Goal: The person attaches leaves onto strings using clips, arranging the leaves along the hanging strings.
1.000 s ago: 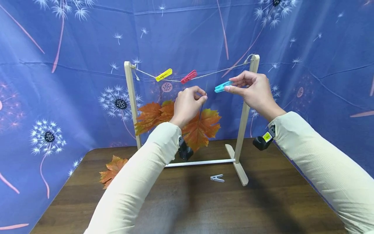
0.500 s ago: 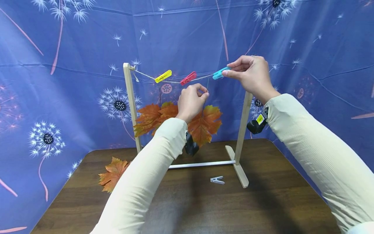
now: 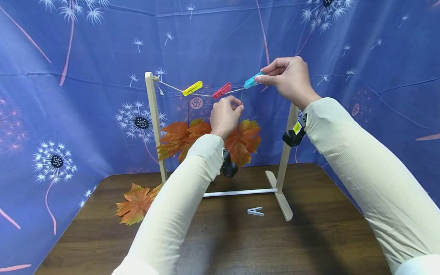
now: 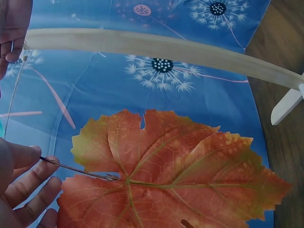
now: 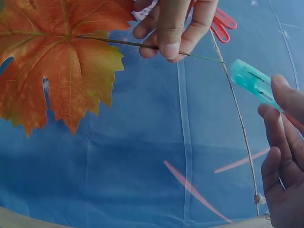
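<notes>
My left hand (image 3: 225,115) pinches the thin stem (image 5: 128,43) of an orange maple leaf (image 3: 243,143), which hangs below the fingers. In the right wrist view the stem's green tip reaches the string (image 5: 243,126). A turquoise clothespin (image 3: 252,80) is pinched between thumb and fingers of my right hand (image 3: 290,80). Its front end lies at the string, close to the stem tip; whether it grips the string I cannot tell. A yellow clothespin (image 3: 193,88) and a red clothespin (image 3: 222,91) sit on the string to the left, with more orange leaves (image 3: 182,138) hanging beneath, partly behind my left hand.
Wooden posts (image 3: 155,126) hold the string, joined low down by a white bar (image 3: 240,192). A pale clothespin (image 3: 256,211) lies on the brown table (image 3: 275,248). More leaves (image 3: 135,204) lie at the left, partly behind my left sleeve. A blue dandelion-patterned cloth (image 3: 103,126) hangs behind.
My right hand has moved up and left, bringing the turquoise clothespin to the string. My left hand has risen slightly with the leaf, its stem tip now at the string.
</notes>
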Available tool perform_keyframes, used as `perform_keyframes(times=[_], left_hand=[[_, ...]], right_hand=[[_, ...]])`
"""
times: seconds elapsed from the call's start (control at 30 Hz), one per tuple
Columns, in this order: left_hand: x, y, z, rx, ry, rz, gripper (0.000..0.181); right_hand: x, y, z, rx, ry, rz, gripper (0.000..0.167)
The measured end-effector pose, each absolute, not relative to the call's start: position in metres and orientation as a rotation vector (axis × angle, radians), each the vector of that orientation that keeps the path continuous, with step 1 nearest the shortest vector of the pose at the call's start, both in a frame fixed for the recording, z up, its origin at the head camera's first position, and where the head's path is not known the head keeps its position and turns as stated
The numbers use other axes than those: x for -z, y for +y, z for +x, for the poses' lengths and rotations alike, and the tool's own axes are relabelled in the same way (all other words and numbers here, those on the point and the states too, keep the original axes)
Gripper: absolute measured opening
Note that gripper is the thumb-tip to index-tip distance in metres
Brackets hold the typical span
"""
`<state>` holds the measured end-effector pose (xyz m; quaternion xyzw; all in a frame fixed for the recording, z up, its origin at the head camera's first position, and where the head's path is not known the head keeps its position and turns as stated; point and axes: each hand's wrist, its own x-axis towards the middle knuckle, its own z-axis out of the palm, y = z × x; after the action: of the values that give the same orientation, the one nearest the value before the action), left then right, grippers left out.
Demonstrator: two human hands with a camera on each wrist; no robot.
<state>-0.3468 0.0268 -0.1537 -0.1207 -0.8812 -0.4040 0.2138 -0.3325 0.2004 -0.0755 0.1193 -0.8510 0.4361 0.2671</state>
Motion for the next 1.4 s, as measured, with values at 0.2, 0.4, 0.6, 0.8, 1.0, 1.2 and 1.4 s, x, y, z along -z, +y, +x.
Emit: perform_keyframes(times=[0.2,0.4,0.6,0.8,1.0,1.2,1.4], left_hand=[[0.154,0.031,-0.351,1.119,-2.441,-0.335,0.017],[0.154,0.037,-0.352,1.108,-2.437,-0.338,0.017],[0.155,0.038,-0.351,1.106,-2.427,-0.322,0.017],[0.158,0.039,-0.350,1.097,-2.408,-0.314,0.016],[0.160,0.040,-0.350,1.118,-2.379,-0.290,0.016],[0.160,0.041,-0.350,1.119,-2.387,-0.291,0.015],[0.161,0.041,-0.350,1.125,-2.378,-0.286,0.015]], right_hand=[[0.076,0.199,-0.338,-1.150,-2.323,0.333,0.026],[0.075,0.195,-0.342,-1.158,-2.361,0.299,0.031],[0.074,0.194,-0.341,-1.146,-2.390,0.266,0.033],[0.075,0.195,-0.342,-1.187,-2.387,0.267,0.031],[0.076,0.196,-0.343,-1.203,-2.394,0.277,0.032],[0.077,0.196,-0.342,-1.180,-2.405,0.272,0.032],[0.078,0.196,-0.342,-1.185,-2.401,0.274,0.033]])
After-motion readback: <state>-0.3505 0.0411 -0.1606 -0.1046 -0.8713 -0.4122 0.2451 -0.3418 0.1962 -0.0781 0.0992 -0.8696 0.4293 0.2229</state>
